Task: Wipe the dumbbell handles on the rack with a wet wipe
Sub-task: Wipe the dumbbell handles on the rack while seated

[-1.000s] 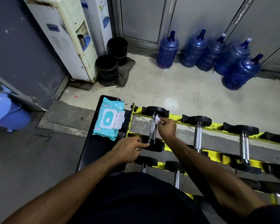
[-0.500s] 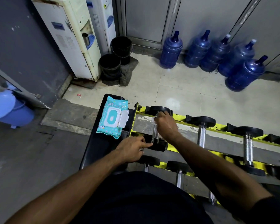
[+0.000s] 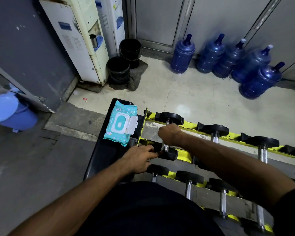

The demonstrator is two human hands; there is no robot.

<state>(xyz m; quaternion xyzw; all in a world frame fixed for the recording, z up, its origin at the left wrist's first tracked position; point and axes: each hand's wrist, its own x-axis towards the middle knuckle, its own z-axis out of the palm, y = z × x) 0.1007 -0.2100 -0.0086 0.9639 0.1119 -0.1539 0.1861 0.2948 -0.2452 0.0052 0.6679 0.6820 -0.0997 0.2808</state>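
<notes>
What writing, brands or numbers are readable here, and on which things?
Wet wipe pack: printed marks, too blurred to read.
Water dispenser: blue label, too small to read.
Dumbbell heads: no numbers show.
Nothing here can be quoted.

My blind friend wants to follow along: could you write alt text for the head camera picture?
A person's right hand grips the dumbbell handle at the left end of a yellow rack, while the left hand touches that dumbbell's near black end. An open wet wipe pack lies on a black bench beside the rack.
</notes>
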